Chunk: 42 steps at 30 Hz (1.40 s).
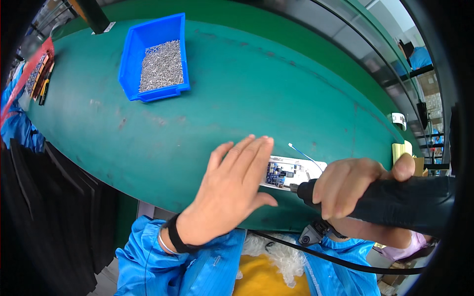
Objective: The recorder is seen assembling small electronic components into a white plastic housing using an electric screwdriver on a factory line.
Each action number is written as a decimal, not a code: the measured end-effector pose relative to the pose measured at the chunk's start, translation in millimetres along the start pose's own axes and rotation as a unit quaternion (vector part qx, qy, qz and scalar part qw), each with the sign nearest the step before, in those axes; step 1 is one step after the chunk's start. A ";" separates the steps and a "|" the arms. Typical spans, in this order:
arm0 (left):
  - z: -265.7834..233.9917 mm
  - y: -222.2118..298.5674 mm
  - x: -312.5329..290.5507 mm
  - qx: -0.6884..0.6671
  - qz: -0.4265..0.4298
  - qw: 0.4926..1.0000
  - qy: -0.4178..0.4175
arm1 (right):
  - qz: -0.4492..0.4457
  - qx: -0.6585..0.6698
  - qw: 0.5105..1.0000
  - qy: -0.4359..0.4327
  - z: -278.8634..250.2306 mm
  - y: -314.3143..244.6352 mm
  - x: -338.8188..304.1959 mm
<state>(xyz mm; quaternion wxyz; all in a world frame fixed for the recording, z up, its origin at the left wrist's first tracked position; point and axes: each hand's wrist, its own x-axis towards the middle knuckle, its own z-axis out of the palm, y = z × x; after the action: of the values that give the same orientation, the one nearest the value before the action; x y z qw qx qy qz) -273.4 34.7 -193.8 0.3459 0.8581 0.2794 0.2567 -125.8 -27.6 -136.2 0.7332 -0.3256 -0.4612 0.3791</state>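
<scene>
A white plastic housing [273, 185] lies on the green bench in front of me, with a blue circuit board [276, 174] inside it. A thin blue wire [305, 154] with a white end sticks out over its far edge. My left hand [232, 180] rests flat over the housing's left end, fingers stretched out; whether its underside grips anything is hidden. In my right hand [350, 185] is a black electric screwdriver [395, 200], held nearly level. Its tip [295, 188] points left and is at the near edge of the board; I cannot tell whether it touches a screw.
A blue bin [129, 74] full of small metal screws [162, 66] stands at the far left of the green bench [237, 89]. A black cable [335, 259] crosses before my body. Black sheets [49, 212] stand at the left. Yellow pads [401, 150] lie at the right edge.
</scene>
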 end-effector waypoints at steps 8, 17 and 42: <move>-0.1 -16.8 2.1 -0.033 -0.002 0.996 -0.083 | 0.025 -0.002 0.999 -0.032 0.5 15.9 3.9; -0.6 -20.6 3.4 -0.031 -0.004 0.996 -0.078 | 0.062 -0.006 0.997 -0.050 -0.6 20.4 6.8; -4.8 -31.7 3.6 -0.017 0.009 0.996 -0.084 | 0.013 -0.043 0.989 -0.142 -3.5 45.6 15.6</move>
<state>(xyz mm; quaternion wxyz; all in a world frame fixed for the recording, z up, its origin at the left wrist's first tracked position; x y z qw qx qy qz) -283.5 58.3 -213.2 0.3804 0.8730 0.2373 0.1919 -129.8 8.2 -168.5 0.6405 -0.3054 -0.5724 0.4109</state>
